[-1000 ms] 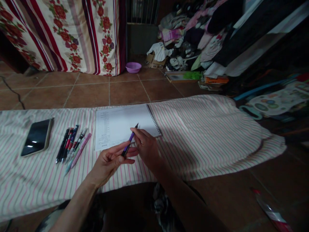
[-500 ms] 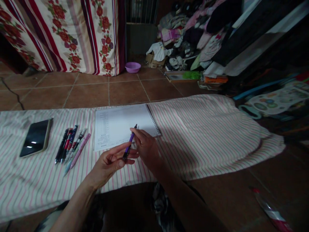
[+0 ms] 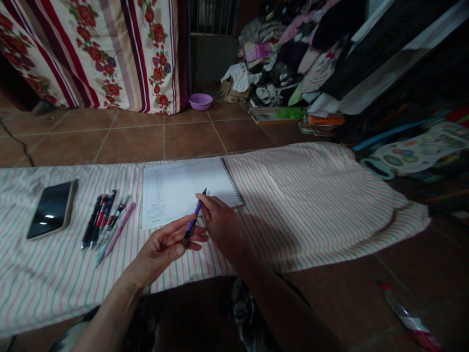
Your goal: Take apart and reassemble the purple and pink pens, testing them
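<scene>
A slim purple and black pen (image 3: 193,222) is held slantwise between my two hands, above the near edge of the spiral notebook (image 3: 183,183). My right hand (image 3: 222,222) pinches its upper part between thumb and forefinger. Around the lower end is my left hand (image 3: 166,244), its fingers loosely bent behind the barrel and its thumb close to the black tip. Printed lines show along the left side of the notebook's white page, and its coil is on the right. To the left, several pens (image 3: 108,222) lie side by side on the striped cloth (image 3: 311,205).
A dark-screened phone (image 3: 51,208) lies at the far left of the cloth. Beyond are a floor of brown tiles (image 3: 135,139), a purple basin (image 3: 201,101), a flowered curtain (image 3: 120,54) and a heap of clothes (image 3: 278,54). A bottle (image 3: 410,318) lies at lower right.
The whole view has shifted very slightly, with things a little further left. Both hands keep nearly the same pose on the pen.
</scene>
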Available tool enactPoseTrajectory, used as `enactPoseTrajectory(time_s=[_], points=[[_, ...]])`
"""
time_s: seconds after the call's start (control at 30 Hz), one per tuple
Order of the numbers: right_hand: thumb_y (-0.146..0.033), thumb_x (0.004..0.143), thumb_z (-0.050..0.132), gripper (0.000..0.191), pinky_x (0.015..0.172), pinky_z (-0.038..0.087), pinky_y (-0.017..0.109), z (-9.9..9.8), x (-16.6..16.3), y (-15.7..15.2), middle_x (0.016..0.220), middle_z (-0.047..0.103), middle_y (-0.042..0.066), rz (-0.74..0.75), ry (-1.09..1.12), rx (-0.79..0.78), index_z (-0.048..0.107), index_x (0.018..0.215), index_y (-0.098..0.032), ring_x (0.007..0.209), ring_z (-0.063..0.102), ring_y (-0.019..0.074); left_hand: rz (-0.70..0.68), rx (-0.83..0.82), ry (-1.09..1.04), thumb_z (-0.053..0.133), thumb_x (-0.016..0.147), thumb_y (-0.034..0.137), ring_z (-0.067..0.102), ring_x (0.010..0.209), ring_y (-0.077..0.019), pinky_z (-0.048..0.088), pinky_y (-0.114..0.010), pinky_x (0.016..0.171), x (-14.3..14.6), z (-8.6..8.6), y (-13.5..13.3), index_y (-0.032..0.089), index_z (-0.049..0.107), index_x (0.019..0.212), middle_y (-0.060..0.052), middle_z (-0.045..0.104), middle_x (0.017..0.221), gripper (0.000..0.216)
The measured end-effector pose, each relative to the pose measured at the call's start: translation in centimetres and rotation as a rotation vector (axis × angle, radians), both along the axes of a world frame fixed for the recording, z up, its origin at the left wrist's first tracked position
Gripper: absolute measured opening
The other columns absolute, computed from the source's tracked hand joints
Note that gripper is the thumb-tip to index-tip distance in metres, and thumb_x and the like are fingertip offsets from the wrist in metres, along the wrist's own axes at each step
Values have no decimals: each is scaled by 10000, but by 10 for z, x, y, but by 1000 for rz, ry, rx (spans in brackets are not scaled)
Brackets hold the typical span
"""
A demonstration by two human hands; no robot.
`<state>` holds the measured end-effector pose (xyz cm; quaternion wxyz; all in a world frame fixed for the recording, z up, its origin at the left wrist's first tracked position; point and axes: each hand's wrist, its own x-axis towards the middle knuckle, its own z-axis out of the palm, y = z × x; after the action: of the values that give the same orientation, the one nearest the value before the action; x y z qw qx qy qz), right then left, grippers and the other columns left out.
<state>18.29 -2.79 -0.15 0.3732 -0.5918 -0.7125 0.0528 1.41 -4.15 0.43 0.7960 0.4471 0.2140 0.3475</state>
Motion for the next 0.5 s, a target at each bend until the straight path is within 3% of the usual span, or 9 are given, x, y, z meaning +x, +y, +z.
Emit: enactPoseTrajectory(time_s=[0.3,0.5], points=[[-108,862,440,288,763,469,253,-4,-8,6,912,665,54,31,15,21,611,1074,-199,844,606,155,35,-20,-5,674,748,261,583,1047,-262,439,-365,857,-10,3,-1,237,565,1213,-124,646,1115,478],[-157,876,450,260,690,457,256,0,-14,4,827,643,55,24,-71,22,633,1056,-198,779,586,164,76,-40,-15,696,727,259,602,1013,-261,448,-373,848,-19,6,-1,218,584,1192,-131,663,1074,480]])
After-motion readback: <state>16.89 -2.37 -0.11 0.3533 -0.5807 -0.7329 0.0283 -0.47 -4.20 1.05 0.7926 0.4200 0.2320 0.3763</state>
